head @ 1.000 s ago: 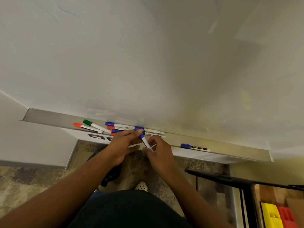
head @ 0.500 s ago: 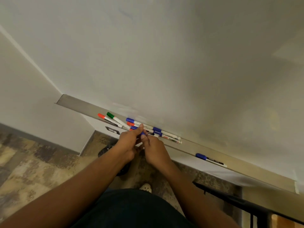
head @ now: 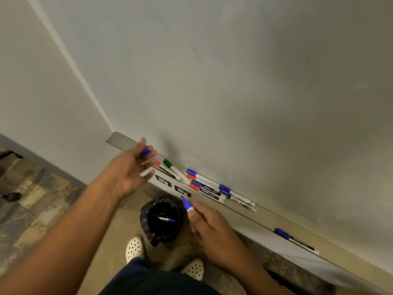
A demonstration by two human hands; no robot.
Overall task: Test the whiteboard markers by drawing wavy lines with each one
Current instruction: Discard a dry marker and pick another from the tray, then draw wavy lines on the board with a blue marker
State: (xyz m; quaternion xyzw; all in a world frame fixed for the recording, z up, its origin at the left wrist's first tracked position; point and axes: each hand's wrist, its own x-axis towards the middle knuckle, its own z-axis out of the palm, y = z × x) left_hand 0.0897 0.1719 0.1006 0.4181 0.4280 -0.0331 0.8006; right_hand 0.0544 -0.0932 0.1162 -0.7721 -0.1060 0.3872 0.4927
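My right hand (head: 209, 225) grips an uncapped blue marker (head: 187, 205), tip pointing up-left, below the tray. My left hand (head: 129, 169) is raised by the tray's left end and pinches the blue cap (head: 145, 151) between its fingertips. The whiteboard (head: 234, 92) fills the upper view and carries faint blue strokes. Its metal tray (head: 265, 218) holds a cluster of markers: a green-capped one (head: 170, 165), red-capped ones (head: 192, 178) and blue-capped ones (head: 204, 179). A lone blue-capped marker (head: 294, 240) lies further right on the tray.
A black-lined waste bin (head: 162, 220) stands on the floor below the tray with a blue marker inside. My feet in white perforated shoes (head: 135, 249) are just behind it. The bare wall is to the left of the board.
My hands have pulled apart: the cap has come off the blue marker and gone up-left with my left hand, while my right hand kept the marker. The view has tilted.
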